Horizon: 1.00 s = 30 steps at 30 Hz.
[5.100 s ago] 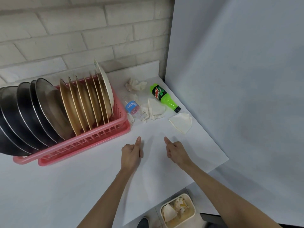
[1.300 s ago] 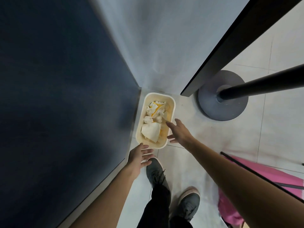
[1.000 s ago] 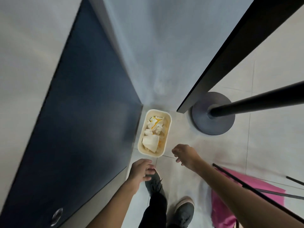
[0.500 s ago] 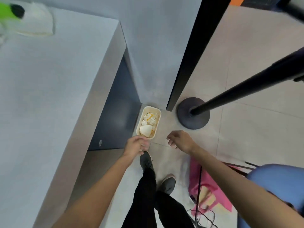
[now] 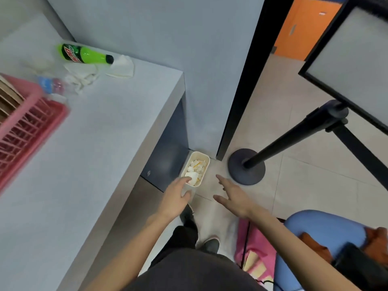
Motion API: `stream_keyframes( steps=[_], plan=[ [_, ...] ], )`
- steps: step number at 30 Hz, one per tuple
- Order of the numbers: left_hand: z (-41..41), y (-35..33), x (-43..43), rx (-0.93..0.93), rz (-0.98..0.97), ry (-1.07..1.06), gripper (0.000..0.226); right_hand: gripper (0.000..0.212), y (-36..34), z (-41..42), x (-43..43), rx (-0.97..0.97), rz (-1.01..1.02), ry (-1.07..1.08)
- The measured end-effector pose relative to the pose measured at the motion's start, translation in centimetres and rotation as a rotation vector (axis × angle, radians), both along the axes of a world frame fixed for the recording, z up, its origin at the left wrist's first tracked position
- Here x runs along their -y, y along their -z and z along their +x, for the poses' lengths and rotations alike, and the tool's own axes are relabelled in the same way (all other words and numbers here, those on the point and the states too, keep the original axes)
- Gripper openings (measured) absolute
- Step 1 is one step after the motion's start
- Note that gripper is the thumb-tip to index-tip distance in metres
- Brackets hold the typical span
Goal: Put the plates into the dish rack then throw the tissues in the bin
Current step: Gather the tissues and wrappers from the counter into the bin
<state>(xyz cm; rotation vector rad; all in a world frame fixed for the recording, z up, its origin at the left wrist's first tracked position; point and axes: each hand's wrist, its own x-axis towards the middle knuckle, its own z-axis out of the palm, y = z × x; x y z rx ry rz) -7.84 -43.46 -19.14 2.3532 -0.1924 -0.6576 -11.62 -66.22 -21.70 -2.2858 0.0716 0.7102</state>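
Head view looks down past a smooth white table (image 5: 94, 133) to a small cream plastic bin with rounded corners (image 5: 199, 153) on the tiled floor at lower centre, tucked against the table's dark side panel. Left hand (image 5: 176, 196) and right hand (image 5: 233, 198) hang above the floor with fingers loosely extended, grasping nothing. Brown plates (image 5: 8, 95) stand in the pink slatted plastic dish rack (image 5: 25, 122) at the left edge. Crumpled white tissues (image 5: 84, 74) and a flatter folded one (image 5: 122, 67) lie at upper left, touching a glossy green soda bottle (image 5: 84, 54) on its side.

Judging from this, the risks lie ahead: thin, limp paper can drift when released from height and miss the narrow bin, which already looks nearly full of wadded paper. Pulling tissues from beside the round bottle could also set it rolling toward the table edge.
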Motion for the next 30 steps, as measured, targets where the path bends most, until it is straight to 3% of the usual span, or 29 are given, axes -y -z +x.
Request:
stream_keyframes(
  steps=[9,13,17,23,30],
  plan=[
    [4.0,-5.1,-2.1,0.254,0.031,0.0,0.067,0.081,-7.4,5.9,-0.6,0.286,-0.05,-0.135],
    [7.1,-6.9,-4.5,0.372,0.07,-0.034,0.065,0.079,-10.0,10.1,-2.5,0.367,-0.02,-0.179],
    [10.0,-7.7,-7.1,0.397,0.017,-0.174,0.058,0.076,-11.8,15.1,-5.4,0.41,-0.021,-0.25],
    [15.2,-7.1,-11.8,0.416,0.119,-0.31,0.057,0.072,-12.2,23.1,-10.4,0.381,-0.051,-0.41],
    [19.9,-4.7,-15.4,0.315,0.34,-0.242,0.061,0.069,-10.3,29.6,-16.3,0.336,-0.208,-0.514]
  ],
)
